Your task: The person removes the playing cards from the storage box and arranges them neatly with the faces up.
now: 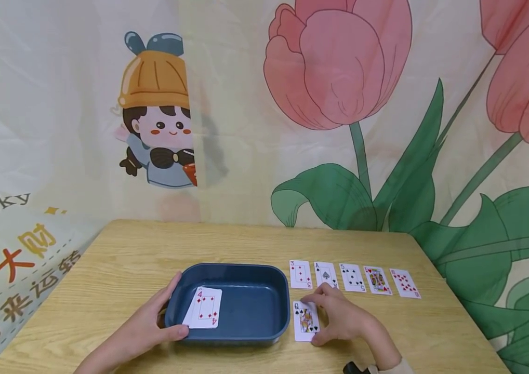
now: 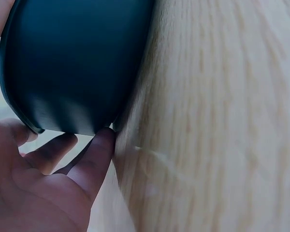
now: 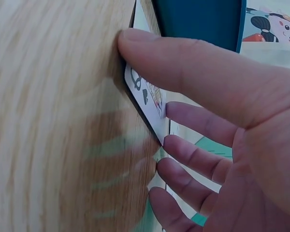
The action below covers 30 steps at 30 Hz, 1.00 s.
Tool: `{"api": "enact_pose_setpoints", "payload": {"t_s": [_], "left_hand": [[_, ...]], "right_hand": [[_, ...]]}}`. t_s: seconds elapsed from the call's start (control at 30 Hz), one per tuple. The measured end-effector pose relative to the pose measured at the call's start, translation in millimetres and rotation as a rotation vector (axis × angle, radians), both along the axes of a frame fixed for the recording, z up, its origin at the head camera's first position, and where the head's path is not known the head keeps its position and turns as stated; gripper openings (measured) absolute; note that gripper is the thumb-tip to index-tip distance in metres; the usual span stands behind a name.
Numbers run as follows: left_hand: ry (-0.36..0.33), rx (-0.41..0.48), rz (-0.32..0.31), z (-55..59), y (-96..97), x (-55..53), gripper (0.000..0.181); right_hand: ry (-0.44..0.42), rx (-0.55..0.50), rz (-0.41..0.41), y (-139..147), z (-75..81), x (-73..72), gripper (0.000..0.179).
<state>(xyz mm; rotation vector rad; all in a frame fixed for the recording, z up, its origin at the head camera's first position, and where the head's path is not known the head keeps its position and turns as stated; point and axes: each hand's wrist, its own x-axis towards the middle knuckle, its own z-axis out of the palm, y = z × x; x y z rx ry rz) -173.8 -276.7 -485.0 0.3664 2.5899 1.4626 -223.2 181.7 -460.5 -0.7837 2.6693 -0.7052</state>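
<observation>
A dark blue rectangular tray stands on the table, with a small stack of playing cards inside at its left, the four of diamonds on top. My left hand grips the tray's left end, thumb at the front corner and fingers along the side. In the left wrist view its fingertips touch the tray wall. To the right of the tray, my right hand pinches a queen of spades card by its edges, thumb at the near edge and forefinger at the far one. The card is face up, close over the table.
Behind the right hand a row of face-up cards lies on the wooden table: a three of diamonds, an ace of spades, a black five, a red face card and a red number card. A printed curtain hangs behind.
</observation>
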Motion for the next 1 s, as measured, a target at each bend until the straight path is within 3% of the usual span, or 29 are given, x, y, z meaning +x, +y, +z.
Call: {"api": "enact_pose_setpoints", "payload": {"t_s": [0.33, 0.63, 0.87, 1.0], "left_hand": [[0.031, 0.027, -0.012, -1.1, 0.8, 0.2, 0.112], [0.004, -0.01, 0.001, 0.2, 0.0, 0.8, 0.112], [0.016, -0.034, 0.006, 0.0, -0.6, 2.0, 0.111], [0.031, -0.059, 0.013, 1.7, -0.9, 2.1, 0.111]], "right_hand": [[-0.02, 0.002, -0.014, 0, -0.1, -0.8, 0.082], [-0.018, -0.007, 0.011, 2, 2.0, -0.7, 0.084], [-0.028, -0.055, 0.031, 5, 15.5, 2.1, 0.085], [0.014, -0.083, 0.03, 5, 25.3, 3.5, 0.082]]}}
